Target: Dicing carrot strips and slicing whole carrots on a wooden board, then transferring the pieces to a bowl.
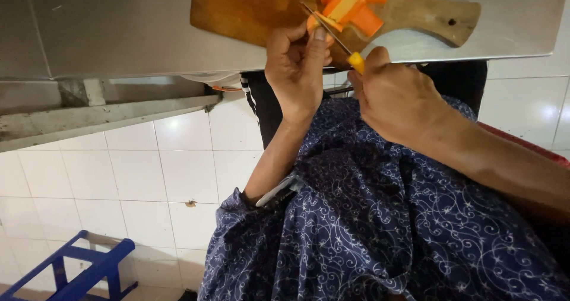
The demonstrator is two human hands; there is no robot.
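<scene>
Fingers (309, 37) of left hand (295, 69) pinching orange vegetable piece (317, 23); firm, probably slick. Right hand (395, 99), at 3 o'clock, clenched round yellow-handled knife (341, 43).

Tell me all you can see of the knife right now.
The knife has a thin, narrow metal blade and a yellow handle, of which only the front end shows. The right hand grips the handle. The blade slants up and left over the wooden cutting board, its tip among the orange vegetable pieces. The left hand steadies a piece right beside the blade.
</scene>
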